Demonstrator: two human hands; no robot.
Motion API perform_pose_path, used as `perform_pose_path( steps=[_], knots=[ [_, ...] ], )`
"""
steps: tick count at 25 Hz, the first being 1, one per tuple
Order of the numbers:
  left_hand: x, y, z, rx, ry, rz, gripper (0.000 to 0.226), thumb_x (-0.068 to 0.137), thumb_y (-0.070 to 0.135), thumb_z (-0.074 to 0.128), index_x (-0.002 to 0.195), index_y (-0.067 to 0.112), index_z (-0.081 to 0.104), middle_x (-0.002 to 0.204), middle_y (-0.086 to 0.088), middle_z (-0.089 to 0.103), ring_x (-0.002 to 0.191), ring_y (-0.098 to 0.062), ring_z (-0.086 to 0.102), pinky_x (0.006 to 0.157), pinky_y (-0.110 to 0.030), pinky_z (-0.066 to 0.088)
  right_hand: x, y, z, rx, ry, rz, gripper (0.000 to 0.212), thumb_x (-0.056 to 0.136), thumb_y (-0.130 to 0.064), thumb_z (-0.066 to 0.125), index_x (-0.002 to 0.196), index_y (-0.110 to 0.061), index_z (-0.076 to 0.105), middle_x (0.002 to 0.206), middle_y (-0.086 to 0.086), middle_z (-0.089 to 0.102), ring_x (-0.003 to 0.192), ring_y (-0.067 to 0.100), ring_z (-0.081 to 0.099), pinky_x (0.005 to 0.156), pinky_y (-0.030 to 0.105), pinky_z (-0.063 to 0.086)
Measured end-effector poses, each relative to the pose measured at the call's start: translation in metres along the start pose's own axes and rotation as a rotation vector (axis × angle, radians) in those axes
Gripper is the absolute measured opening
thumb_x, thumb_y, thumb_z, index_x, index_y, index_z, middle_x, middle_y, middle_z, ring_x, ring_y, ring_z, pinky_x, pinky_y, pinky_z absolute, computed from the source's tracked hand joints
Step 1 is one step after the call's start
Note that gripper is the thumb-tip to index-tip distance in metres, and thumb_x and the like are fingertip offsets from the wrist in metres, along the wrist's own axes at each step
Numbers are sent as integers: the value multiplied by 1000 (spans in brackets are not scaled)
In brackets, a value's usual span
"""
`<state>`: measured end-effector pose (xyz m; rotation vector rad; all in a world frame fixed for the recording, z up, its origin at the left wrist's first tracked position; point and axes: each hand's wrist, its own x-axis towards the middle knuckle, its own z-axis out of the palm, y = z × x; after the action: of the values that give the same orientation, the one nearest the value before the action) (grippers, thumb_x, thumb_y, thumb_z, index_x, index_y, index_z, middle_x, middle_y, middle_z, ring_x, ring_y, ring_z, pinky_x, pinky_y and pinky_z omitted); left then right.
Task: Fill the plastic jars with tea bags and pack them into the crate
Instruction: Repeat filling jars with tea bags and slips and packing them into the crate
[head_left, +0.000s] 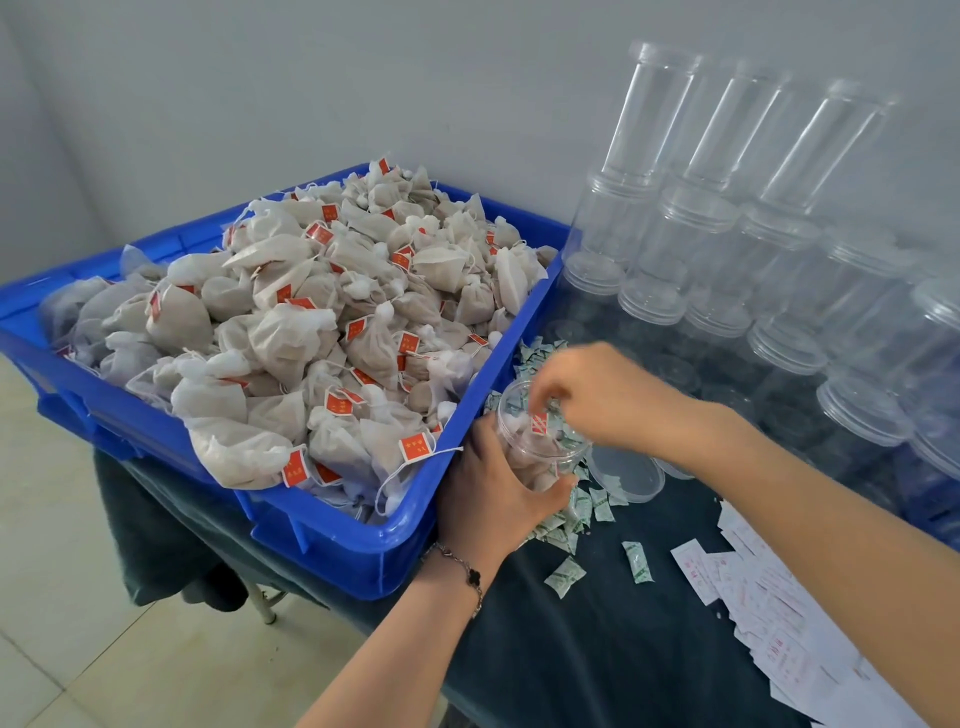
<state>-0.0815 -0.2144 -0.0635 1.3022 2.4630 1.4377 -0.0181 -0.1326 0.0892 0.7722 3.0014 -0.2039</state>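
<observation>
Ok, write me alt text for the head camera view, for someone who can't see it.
A person's left hand grips an open clear plastic jar partly filled with tea bags, while the right hand reaches its fingers into the jar's mouth. Left of it sits a blue crate heaped with red-tagged tea bags; stacked empty jars stand behind, and a loose lid lies beside small sachets.

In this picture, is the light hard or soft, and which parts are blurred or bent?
Head view: soft, even light, only faint shadows; the stacked clear plastic jars lean outward from wide-angle distortion; the right hand over the held clear jar is slightly motion-blurred; the blue plastic crate looks sharp.
</observation>
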Motion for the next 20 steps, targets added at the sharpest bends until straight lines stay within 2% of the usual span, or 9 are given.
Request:
perform_pose_path(
  steps=[2, 4, 6, 8, 10, 11, 14, 17, 20],
  knots=[
    [0, 2, 0, -16, -3, -13, 98, 54, 65, 76, 126, 12, 37, 114, 2, 55, 104, -19, 57, 82, -29, 47, 14, -11, -8, 185, 300, -20, 43, 81, 8, 45, 105, -16, 71, 109, 0, 67, 96, 10, 60, 81, 18, 45],
    [0, 2, -2, -73, 14, -9, 101, 54, 61, 79, 131, 14, 34, 104, 20, 47, 101, -6, 49, 83, -24, 41, 33, -29, -8, 255, 269, -92, 38, 87, -3, 51, 118, -19, 64, 114, -2, 65, 97, 6, 56, 83, 16, 44],
    [2, 2, -5, -98, -3, -4, 105, 54, 59, 80, 136, 14, 33, 110, 17, 46, 108, -6, 48, 87, -22, 40, 51, -42, 3, 181, 99, -128, 38, 89, -20, 59, 127, -22, 58, 123, 0, 61, 111, 12, 54, 92, 27, 44],
    [2, 4, -6, -103, 6, 3, 104, 54, 58, 80, 136, 14, 33, 110, 17, 50, 107, 10, 44, 84, -16, 42, 60, -47, 13, 143, 91, -117, 26, 90, -24, 61, 115, -19, 65, 116, 0, 64, 108, 15, 56, 93, 33, 45],
    [0, 5, -7, -123, 50, -5, 99, 52, 54, 84, 130, 14, 36, 90, 31, 40, 94, 27, 40, 73, -1, 36, 59, -41, 11, 243, 220, -91, 15, 90, -20, 61, 99, -12, 69, 98, 0, 67, 91, 13, 61, 87, 35, 49],
    [0, 5, -8, -126, 35, -14, 97, 52, 55, 83, 127, 15, 36, 89, 30, 41, 95, 25, 44, 72, -4, 37, 57, -36, 7, 297, 298, -76, 13, 90, -19, 61, 95, -10, 69, 92, -1, 67, 85, 12, 61, 84, 35, 50],
    [0, 3, -5, -60, -57, -42, 100, 53, 66, 74, 128, 14, 33, 118, -1, 53, 111, -18, 55, 86, -28, 46, 39, -22, -14, 461, 514, -44, 6, 89, -17, 63, 90, -12, 66, 79, -7, 64, 78, 11, 62, 75, 24, 50],
    [0, 2, -4, -39, -41, -48, 100, 53, 65, 75, 127, 9, 36, 120, -10, 54, 109, -28, 56, 86, -33, 48, 15, -7, -33, 602, 582, -35, 8, 87, -18, 66, 81, -22, 63, 72, -16, 61, 70, 3, 60, 66, 16, 49],
    [-1, 4, -5, -19, -19, -22, 94, 53, 60, 79, 120, 7, 38, 111, -11, 57, 98, -30, 60, 76, -33, 50, -6, 2, -22, 388, 427, -12, 6, 87, -17, 65, 85, -21, 69, 77, -10, 66, 70, 2, 60, 66, 17, 48]
  ],
)
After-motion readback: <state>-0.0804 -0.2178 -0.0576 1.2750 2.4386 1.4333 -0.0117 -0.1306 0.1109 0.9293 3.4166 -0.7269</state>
